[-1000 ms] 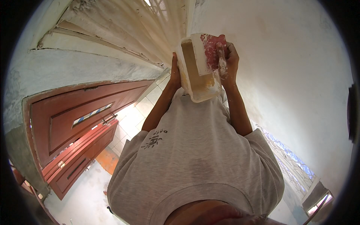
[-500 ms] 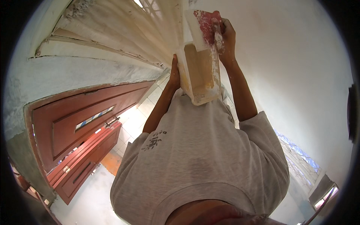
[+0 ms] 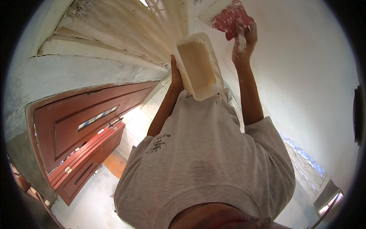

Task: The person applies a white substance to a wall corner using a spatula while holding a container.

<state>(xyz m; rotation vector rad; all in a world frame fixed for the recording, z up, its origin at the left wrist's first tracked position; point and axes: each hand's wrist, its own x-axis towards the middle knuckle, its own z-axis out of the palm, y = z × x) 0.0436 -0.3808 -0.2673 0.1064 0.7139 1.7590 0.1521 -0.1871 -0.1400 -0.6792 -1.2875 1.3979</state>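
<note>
My left hand (image 3: 176, 78) grips a pale rectangular plastic container (image 3: 197, 66) along its left side; the open top faces the camera, and white and yellowish residue streaks its walls. Raised above and to the right, apart from the container, my right hand (image 3: 244, 45) holds a wide scraper (image 3: 225, 21) with a red, white-smeared body and a pale blade. The blade is over the white wall (image 3: 297, 65); whether it touches I cannot tell. White material coats part of my right thumb.
A draped cream curtain (image 3: 122, 34) hangs at the upper left, above a patchy plastered wall (image 3: 68, 74). Red wooden doors (image 3: 68, 128) stand on the left, with pale floor tiles (image 3: 133, 124) beside them. A patterned grille (image 3: 301, 160) shows at the lower right.
My right hand has lifted the scraper up from over the container and moved it rightward, turning it. The container, still in my left hand, now shows its whole inside.
</note>
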